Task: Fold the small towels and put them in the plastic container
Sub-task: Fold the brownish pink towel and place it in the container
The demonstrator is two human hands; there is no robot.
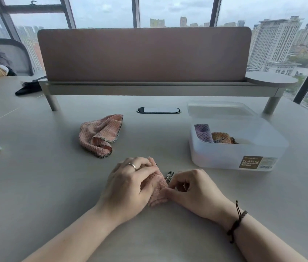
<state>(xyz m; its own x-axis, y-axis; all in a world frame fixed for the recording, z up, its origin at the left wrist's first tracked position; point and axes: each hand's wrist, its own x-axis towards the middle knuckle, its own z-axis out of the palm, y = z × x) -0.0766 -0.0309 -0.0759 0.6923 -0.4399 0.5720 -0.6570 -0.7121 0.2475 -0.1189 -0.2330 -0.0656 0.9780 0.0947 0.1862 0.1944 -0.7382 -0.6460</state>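
Pink towel (pixel 157 190) sits bunched up on the desk (pixel 35 167) right in front, squeezed between both hands. Left hand (pixel 130 183) lies over it with fingers curled around the fabric, and the right hand (pixel 192 188) pinches its edge with thumb and fingertips. A second pink towel (pixel 100 136) lies crumpled further back to the left, well apart. Off to the right is the plastic container (pixel 234 154), lid off behind it, with a purple towel (pixel 203 132) and an orange towel (pixel 222 137) already inside.
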